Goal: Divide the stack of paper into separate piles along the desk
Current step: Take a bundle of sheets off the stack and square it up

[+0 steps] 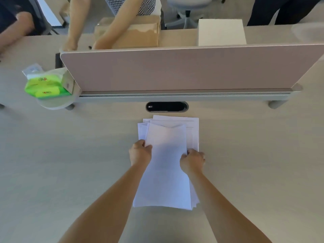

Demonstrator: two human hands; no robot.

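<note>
1. Pale wood desk (pixel 70 163) filled the view, with a pink divider screen (pixel 175 67) across its far side and a dark cable port (pixel 166 106) just on the near side of it. A green tissue pack (pixel 45 85) sat at the far left. Beyond the screen stood a cardboard box (pixel 138 35), with another person's arms on it, and a white box (pixel 220 32).
2. The stack of paper (pixel 192 130) lay in the middle of the desk, just near of the cable port, its sheets fanned out of square.
3. My left hand (pixel 140 152) was curled on the left edge of a top bundle (pixel 166 155), and my right hand (pixel 192 161) was curled on its right edge. Both were pinching paper, with neither hand open.
4. The bundle was bowed between the two grips. Its far edge dipped in the middle, and its near end reached towards me.
5. I saw no separate pile anywhere on the desk, so I judged the dividing barely begun.
6. Risks as I read them:
   - The loose sheets could slide out of the pinch if either grip eased, because the edges were not aligned.
   - Carrying the bundle sideways could drag the fanned sheets beneath it and scatter them.
   - Squeezing the two edges inward could crease the bowed paper.
   - A pile set far left could crowd the tissue pack.
</note>
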